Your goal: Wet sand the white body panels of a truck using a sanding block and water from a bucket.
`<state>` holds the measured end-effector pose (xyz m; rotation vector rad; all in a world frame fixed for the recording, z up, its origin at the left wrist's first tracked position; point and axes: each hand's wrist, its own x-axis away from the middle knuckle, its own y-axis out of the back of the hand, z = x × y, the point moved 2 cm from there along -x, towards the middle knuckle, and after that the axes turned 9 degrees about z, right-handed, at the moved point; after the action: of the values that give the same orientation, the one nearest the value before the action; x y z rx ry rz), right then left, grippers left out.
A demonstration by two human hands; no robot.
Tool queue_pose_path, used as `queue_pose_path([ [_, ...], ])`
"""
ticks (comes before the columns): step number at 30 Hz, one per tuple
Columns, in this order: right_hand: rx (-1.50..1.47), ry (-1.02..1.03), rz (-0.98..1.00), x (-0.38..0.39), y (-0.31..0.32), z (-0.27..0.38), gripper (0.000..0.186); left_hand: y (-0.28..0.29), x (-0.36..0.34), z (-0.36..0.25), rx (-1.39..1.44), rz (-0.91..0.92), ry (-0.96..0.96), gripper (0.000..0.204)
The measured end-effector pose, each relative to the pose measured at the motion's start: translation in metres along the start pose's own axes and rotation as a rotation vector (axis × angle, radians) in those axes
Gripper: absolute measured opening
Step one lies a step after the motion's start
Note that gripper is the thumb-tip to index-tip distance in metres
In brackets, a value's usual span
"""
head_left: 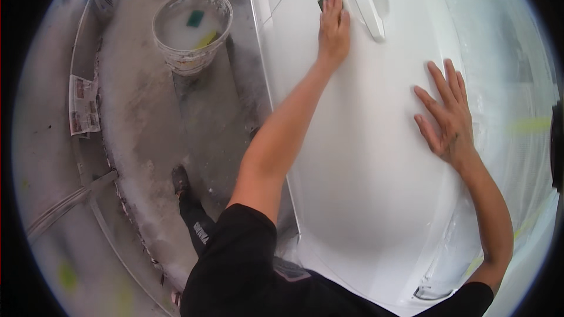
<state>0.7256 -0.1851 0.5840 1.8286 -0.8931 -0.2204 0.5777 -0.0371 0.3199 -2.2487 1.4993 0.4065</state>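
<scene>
Across the middle and right lies a white car door panel (364, 158), with a white door handle (365, 3) near the top. My left hand (333, 36) reaches far forward and presses a dark green scouring pad (324, 1) onto the panel, just left of the handle. The fingers cover most of the pad. Fingers spread, my right hand (449, 120) rests on the panel further right, near clear plastic sheeting (499, 82), and holds nothing.
A clear plastic bucket (191, 58) of cloudy water stands on the grey, stained floor (144, 111) at left, with a green pad (195, 19) and something yellow (207, 39) inside. My shoe (180, 181) is below it. A wall panel with stuck-on newspaper (83, 105) curves along the left.
</scene>
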Motion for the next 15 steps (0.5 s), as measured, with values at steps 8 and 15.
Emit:
queue_pose_path([
  [8, -0.001, -0.007, -0.003, 0.0, 0.01, 0.001, 0.039, -0.028, 0.179, -0.059, -0.066, 0.132, -0.084, 0.058],
  [15, 0.066, -0.033, 0.016, 0.001, 0.0, 0.002, 0.038, 0.014, 0.005, 0.0, 0.003, 0.079, 0.077, 0.056],
])
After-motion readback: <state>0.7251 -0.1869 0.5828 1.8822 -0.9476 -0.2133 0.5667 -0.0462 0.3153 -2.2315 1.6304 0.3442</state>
